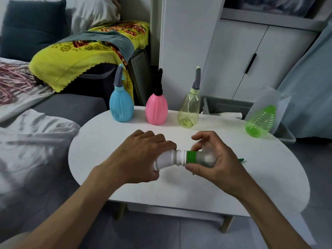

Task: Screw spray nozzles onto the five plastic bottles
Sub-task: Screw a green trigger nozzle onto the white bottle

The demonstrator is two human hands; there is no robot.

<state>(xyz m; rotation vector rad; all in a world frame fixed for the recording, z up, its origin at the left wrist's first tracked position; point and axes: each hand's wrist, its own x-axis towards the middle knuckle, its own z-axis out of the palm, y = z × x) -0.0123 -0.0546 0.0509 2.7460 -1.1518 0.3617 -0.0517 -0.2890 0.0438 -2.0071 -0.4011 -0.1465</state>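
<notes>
My left hand (142, 155) grips a white bottle (168, 159) lying sideways above the table, neck pointing right. My right hand (213, 157) wraps a spray nozzle with a green collar (191, 156) that sits against the bottle's neck; its green tip (241, 160) pokes out past my palm. At the back of the white table (233, 186) stand a blue bottle (121, 106), a pink bottle (156, 110) and a clear yellowish bottle (189, 112), each with a nozzle on top. A green ribbed bottle (260, 121) without a nozzle stands at the right edge.
A clear plastic bag (269, 97) stands behind the green bottle. A grey bin (228, 106) sits behind the table, white cabinets (251, 56) beyond. A sofa with grey and white covers (36, 133) and a yellow floral cloth (80, 58) is on the left.
</notes>
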